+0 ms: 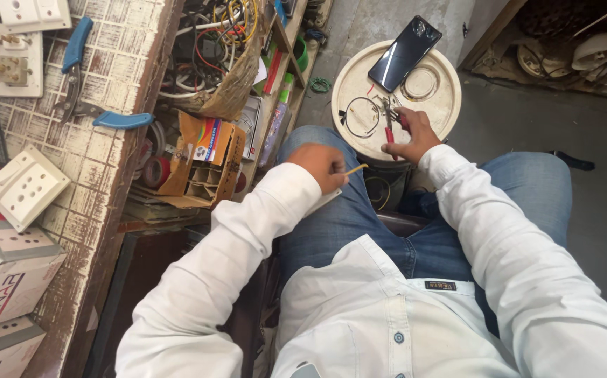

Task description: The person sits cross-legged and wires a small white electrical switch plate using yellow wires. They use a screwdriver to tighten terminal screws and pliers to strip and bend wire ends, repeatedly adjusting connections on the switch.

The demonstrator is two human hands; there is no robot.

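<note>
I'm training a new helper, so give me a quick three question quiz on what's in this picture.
1. True or false: the phone lies on the round white lid.
2. Which hand holds the red-handled pliers? A) left hand B) right hand C) neither
3. Fill in: the left hand pinches a short ____ wire.

Key:
1. True. It lies screen up near the lid's far edge.
2. B. The right hand grips them over the lid, next to a black wire loop.
3. Yellow.
</note>
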